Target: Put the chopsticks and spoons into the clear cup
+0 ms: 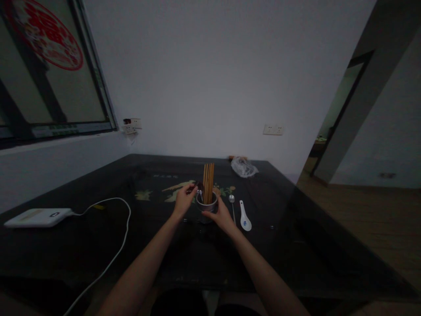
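Observation:
Bamboo-coloured chopsticks (208, 182) stand upright in a bundle in a round metal cup (206, 207) on the dark table. My right hand (222, 215) is wrapped round the cup's right side, its thumb across the front. At the cup's left rim, my left hand (184, 199) pinches a small dark brown utensil (199, 186) with a rounded end; its exact kind is hard to make out. A shiny metal handle (201, 195) shows beside it, inside the rim. Right of the cup lie a long metal spoon (232, 199) and a white ceramic soup spoon (245, 221).
A crumpled clear plastic bag (243, 167) lies at the table's back edge by the wall. On the left sits a white flat device (39, 218) with a white cable (126, 232) looping over the table's front edge. Wall sockets (272, 129) are behind.

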Demonstrator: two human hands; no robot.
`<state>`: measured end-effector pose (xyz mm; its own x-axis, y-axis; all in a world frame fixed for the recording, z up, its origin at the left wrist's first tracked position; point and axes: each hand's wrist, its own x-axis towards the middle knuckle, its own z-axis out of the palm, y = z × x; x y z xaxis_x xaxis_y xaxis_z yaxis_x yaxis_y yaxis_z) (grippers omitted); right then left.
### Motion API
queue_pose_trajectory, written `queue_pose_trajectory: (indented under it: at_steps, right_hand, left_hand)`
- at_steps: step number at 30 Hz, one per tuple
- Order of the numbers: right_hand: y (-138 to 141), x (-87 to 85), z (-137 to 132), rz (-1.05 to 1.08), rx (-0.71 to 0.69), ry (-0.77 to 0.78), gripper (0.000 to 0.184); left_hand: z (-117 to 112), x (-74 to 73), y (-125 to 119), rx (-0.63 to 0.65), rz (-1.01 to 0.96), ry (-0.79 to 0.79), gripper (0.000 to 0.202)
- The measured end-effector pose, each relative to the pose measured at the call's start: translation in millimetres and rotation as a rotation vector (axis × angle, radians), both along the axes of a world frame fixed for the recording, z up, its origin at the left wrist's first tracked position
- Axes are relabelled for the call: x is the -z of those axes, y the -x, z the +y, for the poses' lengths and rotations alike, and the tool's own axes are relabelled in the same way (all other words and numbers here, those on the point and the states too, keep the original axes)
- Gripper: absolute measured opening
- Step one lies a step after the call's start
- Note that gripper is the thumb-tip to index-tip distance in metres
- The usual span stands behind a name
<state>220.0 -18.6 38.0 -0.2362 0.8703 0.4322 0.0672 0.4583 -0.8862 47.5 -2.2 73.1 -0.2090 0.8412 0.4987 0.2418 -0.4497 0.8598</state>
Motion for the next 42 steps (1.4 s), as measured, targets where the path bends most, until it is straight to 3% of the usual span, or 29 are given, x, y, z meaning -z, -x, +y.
queue_pose_trajectory:
  at_steps: [13,27,42]
  right_hand:
    - [-1.3,0.9,-0.4,-0.038,0.019,-0.018,0.082]
    - [-1.3,-0.8,-1.3,-0.023,0.003,-0.011,0.081]
    - [-2.3,-1.6,-1.0,-0.047,-0.002,-0.009,0.082]
  left_hand:
    - [-0.1,5.2,-4.4,-0.04,0.003,0.031,0.025]
    - [-5.2,-1.9,-7.1,-0.062,-0.045,-0.009,0.02]
    - [-9.9,-5.9,-6.3,-0.085,0.045,-0.058,0.015]
